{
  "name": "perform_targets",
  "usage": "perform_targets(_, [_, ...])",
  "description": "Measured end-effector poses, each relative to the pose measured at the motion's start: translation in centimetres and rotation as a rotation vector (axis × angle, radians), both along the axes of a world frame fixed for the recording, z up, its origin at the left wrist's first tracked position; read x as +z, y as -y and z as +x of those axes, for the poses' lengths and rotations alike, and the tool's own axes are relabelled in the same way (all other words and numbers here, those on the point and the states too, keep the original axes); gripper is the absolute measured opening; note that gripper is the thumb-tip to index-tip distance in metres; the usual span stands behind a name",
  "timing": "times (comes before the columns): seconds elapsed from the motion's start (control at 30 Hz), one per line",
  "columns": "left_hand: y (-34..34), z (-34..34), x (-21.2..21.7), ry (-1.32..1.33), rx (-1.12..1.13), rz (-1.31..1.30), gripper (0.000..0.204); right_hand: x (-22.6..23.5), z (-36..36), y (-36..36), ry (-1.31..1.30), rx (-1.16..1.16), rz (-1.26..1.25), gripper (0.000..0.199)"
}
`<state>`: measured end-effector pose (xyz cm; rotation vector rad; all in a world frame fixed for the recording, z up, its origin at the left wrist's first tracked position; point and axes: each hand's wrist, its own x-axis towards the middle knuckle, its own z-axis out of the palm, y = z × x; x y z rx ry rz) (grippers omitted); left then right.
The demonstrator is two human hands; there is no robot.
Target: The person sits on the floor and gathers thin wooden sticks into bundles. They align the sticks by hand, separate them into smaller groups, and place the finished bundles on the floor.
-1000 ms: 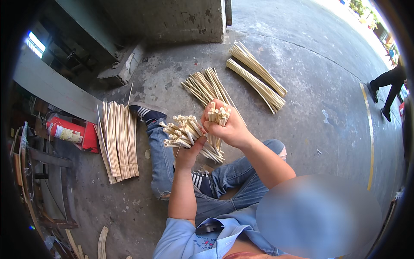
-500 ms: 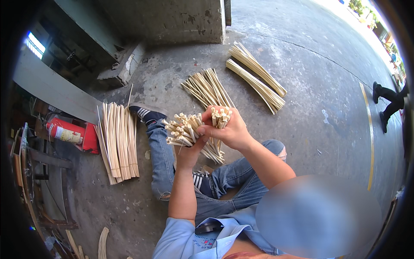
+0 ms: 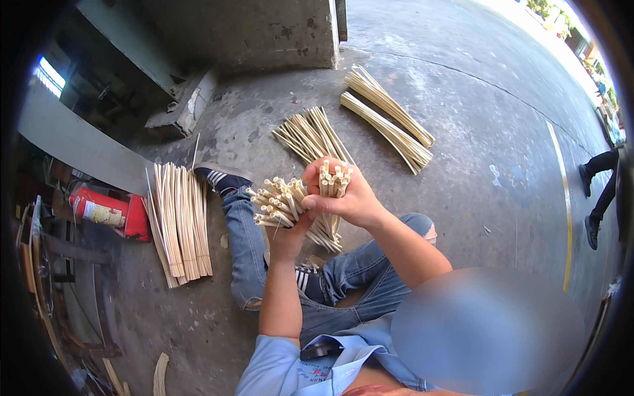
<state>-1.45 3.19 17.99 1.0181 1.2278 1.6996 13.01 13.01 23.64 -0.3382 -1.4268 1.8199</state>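
Note:
I sit on a concrete floor (image 3: 462,132) with my legs in blue jeans stretched out. My left hand (image 3: 290,231) grips a bundle of pale bamboo sticks (image 3: 277,201), their cut ends fanned toward me. My right hand (image 3: 347,198) is closed around a second, smaller bunch of the same sticks (image 3: 333,179), held upright right beside the first. Both bunches reach down between my hands toward my knees.
A loose fan of sticks (image 3: 310,132) lies just beyond my hands, two tied bundles (image 3: 389,119) farther back. A flat stack of split strips (image 3: 178,221) lies left beside my shoe, with a red fire extinguisher (image 3: 105,211) behind. Another person's legs (image 3: 598,191) stand at far right.
My hands have drawn closer together, bringing the two bunches side by side. The person at the right edge has stepped along.

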Motion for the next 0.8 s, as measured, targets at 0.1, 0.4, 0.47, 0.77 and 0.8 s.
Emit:
perform_targets(0.1, [0.2,0.2,-0.4,0.0,0.058,0.032,0.046,0.9,0.2,0.4,0.128,-0.004,0.092,0.033])
perform_targets(0.4, [0.1,0.2,-0.2,-0.011,0.124,0.076,0.045,0.7,-0.4,1.0,0.174,-0.131,0.09,0.026])
perform_targets(0.47, [0.0,-0.4,-0.5,-0.051,0.14,0.04,0.055,0.8,-0.4,0.8,0.13,-0.137,0.079,0.026])
perform_targets(0.77, [-0.2,-1.1,-2.4,0.007,0.311,-0.111,0.054,-0.6,-1.3,-0.4,-0.099,-0.178,0.153,0.023])
perform_targets(0.8, [-0.2,0.4,-0.8,-0.018,0.321,-0.159,0.055,-1.0,-1.3,-0.6,-0.063,-0.167,0.137,0.023])
